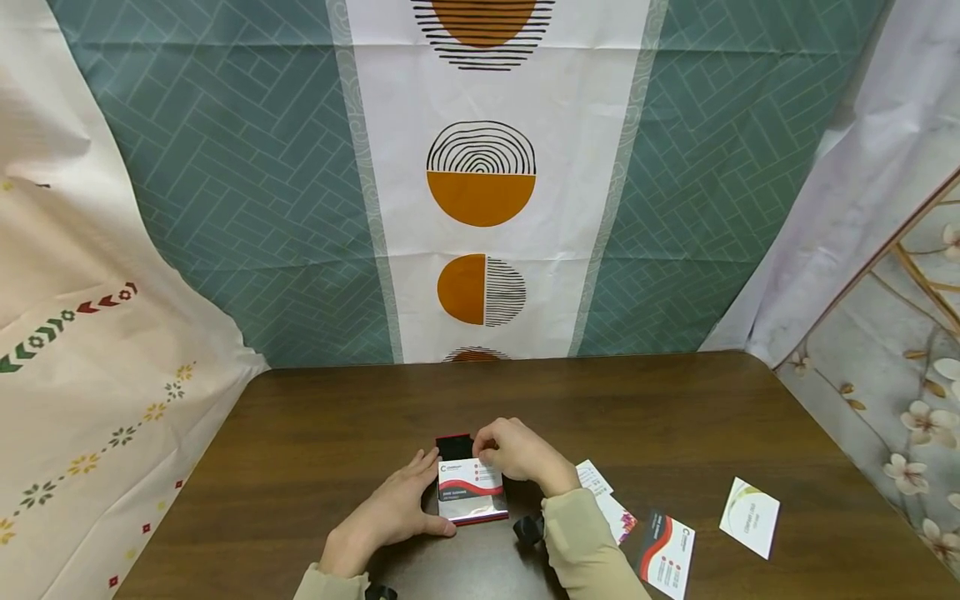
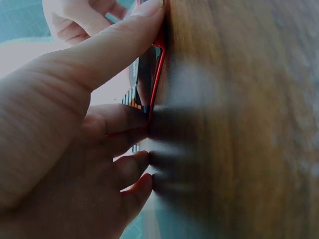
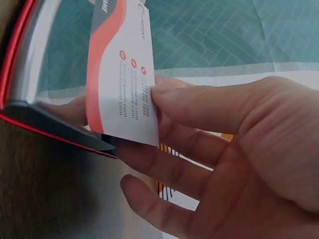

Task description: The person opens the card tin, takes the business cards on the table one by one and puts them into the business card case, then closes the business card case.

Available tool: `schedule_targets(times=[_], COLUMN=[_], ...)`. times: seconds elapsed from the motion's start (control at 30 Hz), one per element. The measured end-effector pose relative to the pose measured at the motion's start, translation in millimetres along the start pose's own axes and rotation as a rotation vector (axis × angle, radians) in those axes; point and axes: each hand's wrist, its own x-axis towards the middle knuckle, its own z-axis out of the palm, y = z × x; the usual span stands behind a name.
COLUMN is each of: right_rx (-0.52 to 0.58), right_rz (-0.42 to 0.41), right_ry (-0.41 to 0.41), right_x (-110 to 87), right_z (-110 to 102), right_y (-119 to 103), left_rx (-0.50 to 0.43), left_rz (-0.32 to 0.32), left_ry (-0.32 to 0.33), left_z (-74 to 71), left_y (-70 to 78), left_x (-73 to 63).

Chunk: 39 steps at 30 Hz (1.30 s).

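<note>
We've got a card case (image 1: 454, 447), black w/ red edging, flat on the table (image 1: 360, 425) in front of the person, b/w both hands. The L hand (image 1: 401, 507) grasps it: thumb at the near edge, fingers along the L side, prob. to stop it sliding while the other hand works. The R hand (image 1: 521, 454) pinches a business card (image 1: 461, 479) at its far edge, nr the R end; we'd say an edge grip suits bc it leaves most of the face free & makes the angle easy to adjust. Per the R wrist view, the card is tilted over the case, not flat; can't tell if its near edge touches.

Off to the R, just past the sleeve (image 1: 588, 537), we see a white card w/ text (image 1: 591, 475) and a floral card (image 1: 617, 518), then a red-banded card (image 1: 671, 557); a white-and-green card (image 1: 750, 518) lies well apart. They're all on the R hand's side, prob. for easy reach w/o crossing the L arm.
</note>
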Motion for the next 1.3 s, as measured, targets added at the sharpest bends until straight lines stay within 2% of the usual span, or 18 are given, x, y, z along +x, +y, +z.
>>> schedule_targets(times=[0.17,0.77,1.3], right_rx=[-0.019,-0.057,-0.068], right_rz=[-0.003,0.002,0.052], right_ry=[-0.015,-0.056,-0.100], right_x=[-2.2,-2.7,-3.8], right_z=[-1,4,7], right_y=[-2,-7,-12], left_rx=[0.010,0.038,0.040], left_rz=[0.013,0.000,0.002], left_ry=[-0.006,-0.014,-0.013], left_z=[-0.3,0.2,-0.6], left_y=[2.7,2.2,2.1], left_x=[-0.3,1.2,-0.4])
